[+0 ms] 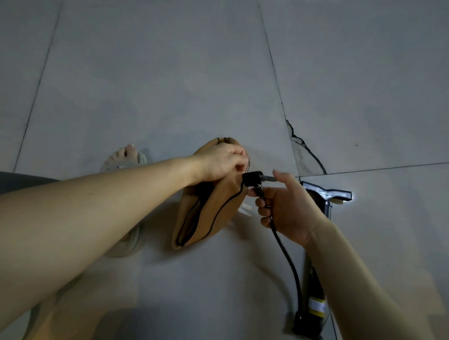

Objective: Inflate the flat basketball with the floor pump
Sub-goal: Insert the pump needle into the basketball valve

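The flat basketball (pixel 209 216) is tan with black seams, folded in on itself and held on edge above the floor. My left hand (pixel 222 160) grips its upper part. My right hand (pixel 287 207) holds the pump's black nozzle head (pixel 253 179) against the ball's right edge, fingers curled round the hose just below it and the thumb on the grey lever. The black hose (pixel 291 264) runs down to the floor pump (pixel 316 290), which lies on the tiles at the right, handle (pixel 328 194) at the far end.
Grey floor tiles (pixel 171 73) fill the view, with a cracked joint (pixel 303 146) beyond the pump. A foot in a pale sandal (pixel 124 160) rests left of the ball, and my bare legs fill the lower left.
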`<state>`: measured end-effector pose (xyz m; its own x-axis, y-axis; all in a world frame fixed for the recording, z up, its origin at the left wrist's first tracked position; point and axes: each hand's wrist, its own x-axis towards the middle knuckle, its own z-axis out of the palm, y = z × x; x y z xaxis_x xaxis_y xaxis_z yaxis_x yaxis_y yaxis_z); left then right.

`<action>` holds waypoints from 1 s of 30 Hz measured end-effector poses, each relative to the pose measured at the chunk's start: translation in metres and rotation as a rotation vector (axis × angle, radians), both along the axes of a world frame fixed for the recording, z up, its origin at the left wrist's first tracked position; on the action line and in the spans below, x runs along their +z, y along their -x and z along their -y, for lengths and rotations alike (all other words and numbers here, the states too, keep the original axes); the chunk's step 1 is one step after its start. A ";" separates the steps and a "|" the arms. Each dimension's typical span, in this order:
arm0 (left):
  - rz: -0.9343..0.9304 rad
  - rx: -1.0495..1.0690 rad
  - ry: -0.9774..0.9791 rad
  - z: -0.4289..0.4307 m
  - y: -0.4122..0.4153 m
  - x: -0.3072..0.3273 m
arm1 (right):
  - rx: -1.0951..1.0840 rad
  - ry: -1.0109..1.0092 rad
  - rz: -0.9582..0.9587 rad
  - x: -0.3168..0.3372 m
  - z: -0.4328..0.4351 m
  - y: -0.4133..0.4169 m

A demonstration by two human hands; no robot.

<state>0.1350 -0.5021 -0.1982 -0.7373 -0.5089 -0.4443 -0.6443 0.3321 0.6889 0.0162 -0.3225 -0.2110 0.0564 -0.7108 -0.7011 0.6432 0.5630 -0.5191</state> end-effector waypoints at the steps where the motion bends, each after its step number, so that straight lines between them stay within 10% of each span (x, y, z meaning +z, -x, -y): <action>1: 0.000 -0.017 -0.025 0.003 0.000 -0.001 | 0.001 -0.006 0.022 0.001 0.001 0.002; 30: 0.123 0.098 -0.089 0.001 0.009 0.013 | -0.157 0.010 0.135 -0.002 0.004 -0.002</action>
